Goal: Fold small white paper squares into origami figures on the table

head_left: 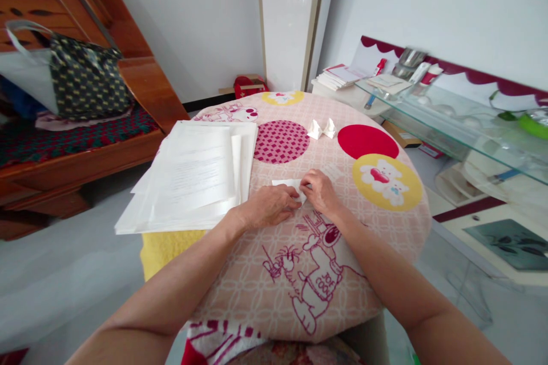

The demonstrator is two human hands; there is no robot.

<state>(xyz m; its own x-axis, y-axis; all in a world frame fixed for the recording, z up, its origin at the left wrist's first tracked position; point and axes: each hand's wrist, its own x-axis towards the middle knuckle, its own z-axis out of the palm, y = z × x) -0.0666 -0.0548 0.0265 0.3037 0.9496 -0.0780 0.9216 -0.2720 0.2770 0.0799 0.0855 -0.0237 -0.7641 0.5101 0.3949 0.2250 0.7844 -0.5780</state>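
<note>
A small piece of white paper (286, 183) lies on the patterned tablecloth (261, 274), partly covered by my fingers. My left hand (270, 206) is closed, its fingers curled and pressed on the paper's near left part. At the paper's right side, my right hand (322, 191) pinches the edge between thumb and fingers. Two small folded paper shapes (314, 129) stand beyond my hands, side by side. To the left of my left hand is a stack of white paper sheets (192, 171), some with faint print.
A glass-topped stand (462, 120) with cups and papers is close to the table's right side. On the left, a wooden bench (145, 91) carries a dark patterned bag (88, 77). A red item (249, 86) sits on the floor behind the table.
</note>
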